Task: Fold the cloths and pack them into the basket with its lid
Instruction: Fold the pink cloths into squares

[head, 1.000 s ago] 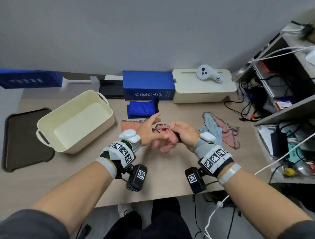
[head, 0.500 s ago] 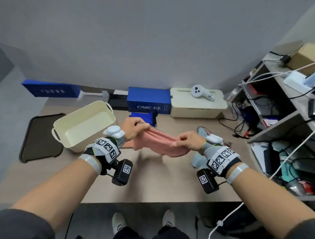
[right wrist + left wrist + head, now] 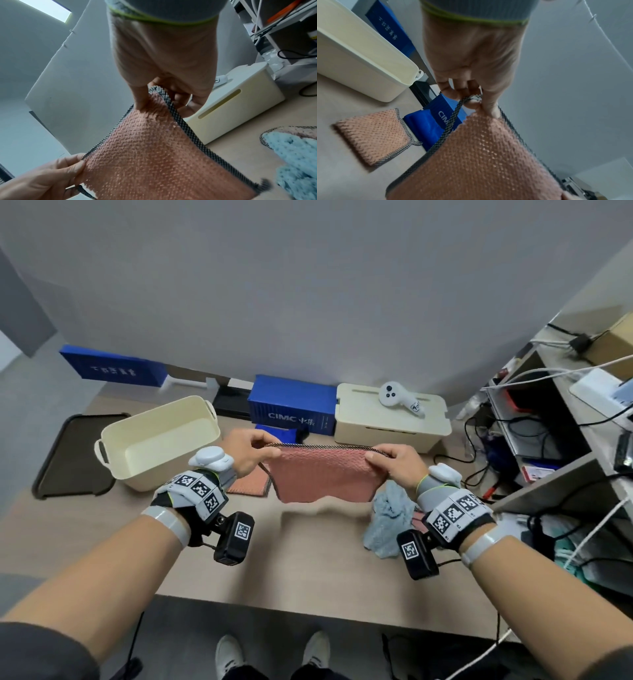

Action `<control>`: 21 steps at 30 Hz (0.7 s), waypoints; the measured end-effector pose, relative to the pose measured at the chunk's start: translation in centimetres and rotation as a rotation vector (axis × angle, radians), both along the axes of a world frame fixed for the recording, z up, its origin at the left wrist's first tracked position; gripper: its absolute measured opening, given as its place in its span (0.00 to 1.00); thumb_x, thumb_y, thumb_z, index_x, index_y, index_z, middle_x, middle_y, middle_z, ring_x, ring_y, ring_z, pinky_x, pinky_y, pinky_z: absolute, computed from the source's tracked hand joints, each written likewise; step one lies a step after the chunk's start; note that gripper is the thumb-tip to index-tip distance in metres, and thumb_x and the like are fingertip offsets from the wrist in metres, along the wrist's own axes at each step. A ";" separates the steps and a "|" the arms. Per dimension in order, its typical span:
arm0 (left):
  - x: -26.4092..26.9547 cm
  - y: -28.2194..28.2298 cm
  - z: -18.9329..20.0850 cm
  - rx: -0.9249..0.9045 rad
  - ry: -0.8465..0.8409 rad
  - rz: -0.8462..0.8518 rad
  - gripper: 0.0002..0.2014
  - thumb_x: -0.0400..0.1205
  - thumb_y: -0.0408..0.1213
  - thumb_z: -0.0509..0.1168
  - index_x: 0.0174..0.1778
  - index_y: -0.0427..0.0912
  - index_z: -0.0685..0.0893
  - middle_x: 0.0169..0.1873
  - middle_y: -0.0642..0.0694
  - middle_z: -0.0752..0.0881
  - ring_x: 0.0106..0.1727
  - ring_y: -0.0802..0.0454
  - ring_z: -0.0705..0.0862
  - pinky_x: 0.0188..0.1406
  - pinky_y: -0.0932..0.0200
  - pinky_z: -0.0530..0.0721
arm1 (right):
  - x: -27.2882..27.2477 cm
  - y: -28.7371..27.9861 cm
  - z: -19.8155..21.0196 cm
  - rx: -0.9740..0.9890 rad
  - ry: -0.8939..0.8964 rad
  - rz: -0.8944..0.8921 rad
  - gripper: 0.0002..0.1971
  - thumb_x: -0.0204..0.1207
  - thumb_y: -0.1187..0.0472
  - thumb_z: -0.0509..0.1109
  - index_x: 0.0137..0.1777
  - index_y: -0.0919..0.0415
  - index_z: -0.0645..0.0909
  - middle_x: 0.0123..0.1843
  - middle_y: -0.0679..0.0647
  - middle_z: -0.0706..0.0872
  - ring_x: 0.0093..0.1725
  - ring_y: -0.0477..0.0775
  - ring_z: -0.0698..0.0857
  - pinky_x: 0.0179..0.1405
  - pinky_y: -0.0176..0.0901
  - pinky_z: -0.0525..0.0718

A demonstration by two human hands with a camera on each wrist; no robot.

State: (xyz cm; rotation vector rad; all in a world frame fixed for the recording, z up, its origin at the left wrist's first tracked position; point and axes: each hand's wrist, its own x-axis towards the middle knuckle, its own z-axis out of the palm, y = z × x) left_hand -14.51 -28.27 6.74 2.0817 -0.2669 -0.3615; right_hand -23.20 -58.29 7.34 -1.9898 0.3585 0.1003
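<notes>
Hands (image 3: 251, 450) (image 3: 399, 463) pinch waffle-textured pink cloth (image 3: 322, 474), dark mesh-edged, stretched flat.

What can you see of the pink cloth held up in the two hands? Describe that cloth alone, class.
The pink cloth is a salmon-pink, nubbly woven square, like microfibre, edged with black-and-white mesh binding. It hangs spread out above the table, its top edge stretched nearly level, its lower edge sagging free. The left hand pinches one top corner, the right hand the other. It appears to touch nothing else.

Left hand (image 3: 247, 453) and right hand (image 3: 397, 465) raised level, apart, fingers pinched.
</notes>
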 end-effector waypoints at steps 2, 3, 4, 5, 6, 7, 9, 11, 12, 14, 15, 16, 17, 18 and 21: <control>0.3 -0.1 0.0 -0.008 0.018 0.009 0.10 0.75 0.29 0.75 0.40 0.51 0.88 0.36 0.53 0.88 0.36 0.59 0.84 0.42 0.69 0.80 | 0.0 -0.2 -0.2 0.087 0.027 -0.045 0.05 0.79 0.63 0.71 0.47 0.63 0.88 0.36 0.53 0.85 0.35 0.46 0.79 0.36 0.32 0.80; 0.4 -0.2 0.0 -0.025 0.030 0.018 0.10 0.76 0.28 0.74 0.40 0.50 0.88 0.36 0.52 0.88 0.36 0.57 0.84 0.44 0.66 0.81 | 0.0 -0.2 -0.3 0.130 0.042 -0.059 0.05 0.80 0.64 0.71 0.47 0.63 0.87 0.35 0.53 0.84 0.35 0.48 0.79 0.36 0.34 0.81; 0.5 -0.2 0.0 -0.042 0.031 0.025 0.10 0.76 0.28 0.73 0.39 0.49 0.88 0.35 0.51 0.88 0.36 0.56 0.84 0.45 0.64 0.82 | 0.1 -0.2 -0.4 0.155 0.051 -0.071 0.05 0.80 0.64 0.70 0.47 0.63 0.87 0.35 0.54 0.83 0.35 0.49 0.78 0.39 0.37 0.81; 0.6 -0.4 0.0 -0.061 0.025 0.025 0.10 0.77 0.27 0.72 0.38 0.49 0.87 0.35 0.49 0.88 0.37 0.54 0.84 0.45 0.63 0.83 | 0.3 -0.2 -0.3 0.165 0.051 -0.083 0.04 0.80 0.65 0.71 0.46 0.63 0.87 0.35 0.54 0.83 0.35 0.49 0.79 0.40 0.39 0.82; 0.7 -0.6 0.2 -0.075 0.010 0.026 0.10 0.77 0.27 0.71 0.39 0.48 0.86 0.36 0.49 0.88 0.39 0.53 0.84 0.45 0.63 0.83 | 0.5 -0.3 -0.3 0.171 0.038 -0.097 0.04 0.79 0.65 0.71 0.46 0.63 0.87 0.35 0.54 0.83 0.34 0.47 0.79 0.39 0.37 0.81; 0.8 -0.8 0.2 -0.095 -0.007 0.028 0.09 0.78 0.26 0.71 0.39 0.47 0.85 0.37 0.48 0.88 0.40 0.53 0.84 0.45 0.63 0.83 | 0.8 -0.3 -0.1 0.178 0.015 -0.112 0.03 0.79 0.66 0.71 0.46 0.62 0.87 0.35 0.54 0.84 0.32 0.44 0.80 0.37 0.32 0.81; 1.0 -1.0 0.6 -0.134 -0.034 0.053 0.08 0.79 0.26 0.69 0.42 0.44 0.84 0.39 0.45 0.88 0.40 0.54 0.84 0.45 0.67 0.82 | 1.3 -0.5 0.3 0.194 -0.045 -0.147 0.03 0.77 0.66 0.73 0.44 0.59 0.88 0.37 0.52 0.86 0.33 0.40 0.81 0.38 0.31 0.81; 1.2 -1.0 0.8 -0.182 -0.046 0.087 0.06 0.79 0.27 0.69 0.44 0.43 0.84 0.41 0.43 0.89 0.40 0.54 0.86 0.46 0.66 0.83 | 1.6 -0.8 0.8 0.211 -0.096 -0.171 0.05 0.75 0.65 0.75 0.41 0.55 0.89 0.39 0.50 0.88 0.39 0.45 0.83 0.45 0.37 0.82; 1.1 -0.9 1.0 -0.205 -0.053 0.095 0.06 0.79 0.28 0.69 0.45 0.44 0.84 0.40 0.43 0.90 0.40 0.55 0.87 0.46 0.65 0.84 | 1.4 -0.9 1.0 0.224 -0.110 -0.177 0.05 0.74 0.66 0.75 0.41 0.55 0.89 0.39 0.50 0.89 0.41 0.47 0.83 0.46 0.39 0.82; 0.3 -0.6 0.6 -0.229 -0.059 0.102 0.06 0.79 0.27 0.69 0.44 0.44 0.84 0.37 0.45 0.89 0.36 0.61 0.86 0.41 0.68 0.84 | 0.6 -0.8 1.0 0.247 -0.107 -0.182 0.06 0.75 0.68 0.74 0.41 0.57 0.89 0.39 0.53 0.88 0.40 0.48 0.82 0.43 0.38 0.82; -0.3 -0.4 0.3 -0.234 -0.056 0.100 0.06 0.78 0.27 0.70 0.43 0.43 0.84 0.35 0.48 0.89 0.33 0.63 0.86 0.39 0.70 0.83 | 0.0 -0.5 0.8 0.238 -0.097 -0.177 0.06 0.75 0.69 0.73 0.41 0.58 0.88 0.38 0.54 0.87 0.38 0.48 0.81 0.40 0.36 0.81; -1.0 0.0 -0.6 -0.230 -0.040 0.099 0.07 0.78 0.27 0.70 0.42 0.44 0.85 0.33 0.51 0.89 0.32 0.64 0.85 0.38 0.70 0.82 | -0.7 -0.2 0.3 0.213 -0.076 -0.168 0.07 0.75 0.69 0.72 0.40 0.58 0.88 0.36 0.54 0.86 0.36 0.48 0.80 0.38 0.35 0.79; -1.8 0.3 -1.5 -0.217 -0.016 0.100 0.07 0.77 0.28 0.71 0.41 0.46 0.85 0.31 0.54 0.89 0.31 0.65 0.85 0.37 0.70 0.82 | -1.5 0.2 -0.6 0.181 -0.041 -0.157 0.08 0.75 0.70 0.72 0.38 0.58 0.87 0.35 0.55 0.85 0.36 0.48 0.79 0.36 0.33 0.77; -2.7 0.7 -2.5 -0.188 0.012 0.106 0.08 0.77 0.28 0.71 0.41 0.48 0.85 0.29 0.56 0.89 0.30 0.65 0.85 0.37 0.69 0.82 | -2.2 0.6 -1.6 0.152 0.004 -0.142 0.09 0.75 0.70 0.72 0.37 0.57 0.87 0.34 0.55 0.85 0.35 0.48 0.79 0.36 0.32 0.76; -6.2 2.3 -7.3 -0.046 0.169 0.128 0.12 0.76 0.27 0.73 0.37 0.51 0.85 0.24 0.60 0.88 0.27 0.69 0.84 0.37 0.72 0.79 | -5.3 1.5 -6.7 0.035 0.239 -0.046 0.07 0.73 0.67 0.74 0.36 0.57 0.89 0.34 0.53 0.88 0.33 0.43 0.83 0.33 0.31 0.77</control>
